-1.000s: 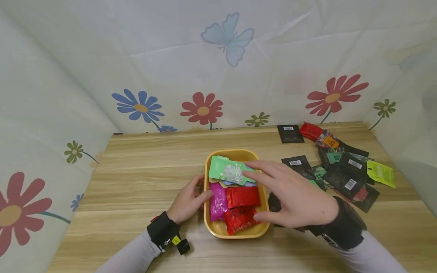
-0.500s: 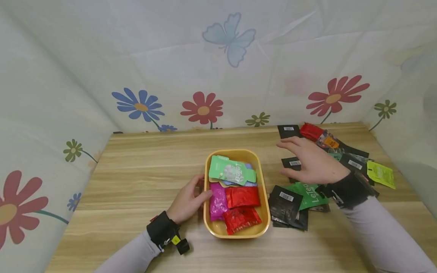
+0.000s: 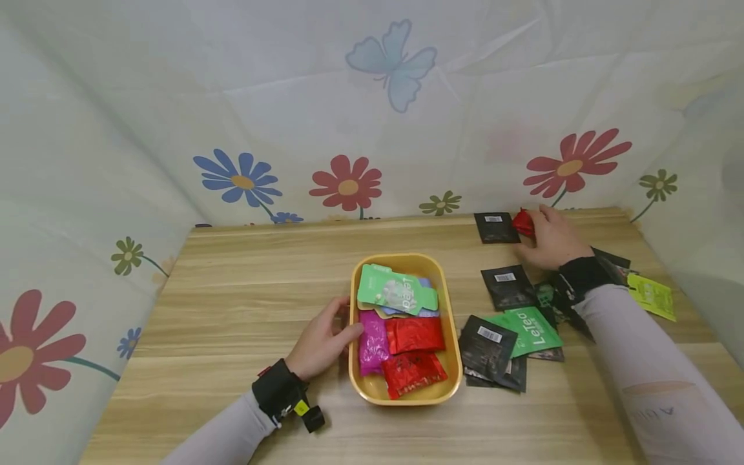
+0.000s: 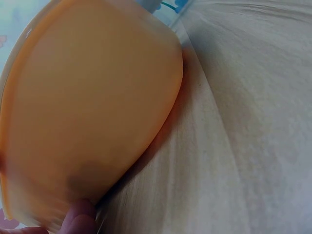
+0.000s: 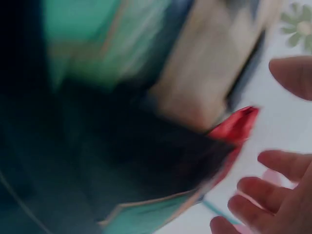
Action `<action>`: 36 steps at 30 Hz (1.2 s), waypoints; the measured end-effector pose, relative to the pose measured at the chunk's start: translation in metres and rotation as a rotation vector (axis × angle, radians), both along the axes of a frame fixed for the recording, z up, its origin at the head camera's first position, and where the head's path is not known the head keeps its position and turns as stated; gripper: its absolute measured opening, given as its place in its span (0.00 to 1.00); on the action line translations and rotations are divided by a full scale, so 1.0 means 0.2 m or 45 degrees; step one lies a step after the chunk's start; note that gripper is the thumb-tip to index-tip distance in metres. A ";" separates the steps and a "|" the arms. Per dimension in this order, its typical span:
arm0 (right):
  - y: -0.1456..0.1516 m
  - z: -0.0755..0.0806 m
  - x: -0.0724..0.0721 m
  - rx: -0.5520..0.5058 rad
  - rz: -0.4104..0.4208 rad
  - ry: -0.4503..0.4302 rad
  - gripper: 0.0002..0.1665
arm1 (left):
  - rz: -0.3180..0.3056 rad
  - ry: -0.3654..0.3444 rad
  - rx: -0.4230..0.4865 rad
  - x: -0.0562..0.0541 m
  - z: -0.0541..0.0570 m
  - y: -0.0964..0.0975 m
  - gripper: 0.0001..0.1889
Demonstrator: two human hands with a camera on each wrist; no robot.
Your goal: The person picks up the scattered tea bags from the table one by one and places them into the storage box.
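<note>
A yellow plastic tub (image 3: 369, 387) holds green, purple and red packets. My left hand (image 3: 320, 342) grips its left side, thumb over the rim and fingers against the outer wall. In the left wrist view, fingertips (image 4: 80, 217) press low on the tub's wall (image 4: 97, 83). At the back right, my right hand (image 3: 552, 242) reaches around a small red foil packet (image 3: 524, 223). Seen from the right wrist, thumb and fingers (image 5: 263, 192) are spread apart, close to the red packet (image 5: 236, 127), which is partly hidden behind a dark one.
Black packets (image 3: 508, 287) lie scattered to the tub's right, with a green packet (image 3: 531, 330) among them. A lime-yellow packet (image 3: 651, 296) lies near the table's right edge. Another black packet (image 3: 496, 228) is by the back edge, before a flowered cloth wall (image 3: 395, 129).
My right hand has moved from over the tub to the right and back, to the red packet by the wall. The left hand and tub have stayed put.
</note>
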State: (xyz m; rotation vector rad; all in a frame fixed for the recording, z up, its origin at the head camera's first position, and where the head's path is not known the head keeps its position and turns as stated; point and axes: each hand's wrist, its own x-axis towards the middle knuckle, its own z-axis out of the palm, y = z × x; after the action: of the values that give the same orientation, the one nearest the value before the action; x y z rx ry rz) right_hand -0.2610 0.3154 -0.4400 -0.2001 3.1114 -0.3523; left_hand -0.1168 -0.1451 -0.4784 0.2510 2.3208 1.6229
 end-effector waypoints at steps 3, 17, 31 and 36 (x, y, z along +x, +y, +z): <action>0.03 -0.03 -0.03 0.012 -0.080 -0.018 0.52 | -0.004 -0.002 0.001 0.00 0.00 0.00 0.30; -0.10 -0.04 0.01 0.179 0.074 0.152 0.40 | -0.015 0.000 0.004 -0.01 -0.02 0.00 0.30; -0.41 0.17 0.24 -0.103 0.377 0.434 0.39 | -0.014 -0.001 0.012 0.00 0.00 0.00 0.30; -0.57 0.28 0.38 -0.245 0.646 0.503 0.38 | -0.016 -0.002 0.011 0.00 0.00 0.00 0.30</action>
State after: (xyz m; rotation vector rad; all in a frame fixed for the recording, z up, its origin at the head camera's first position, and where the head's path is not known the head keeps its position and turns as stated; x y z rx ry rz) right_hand -0.1858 0.2013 -0.3848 -1.1622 3.2137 -0.6589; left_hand -0.1171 -0.1455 -0.4785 0.2659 2.3068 1.6268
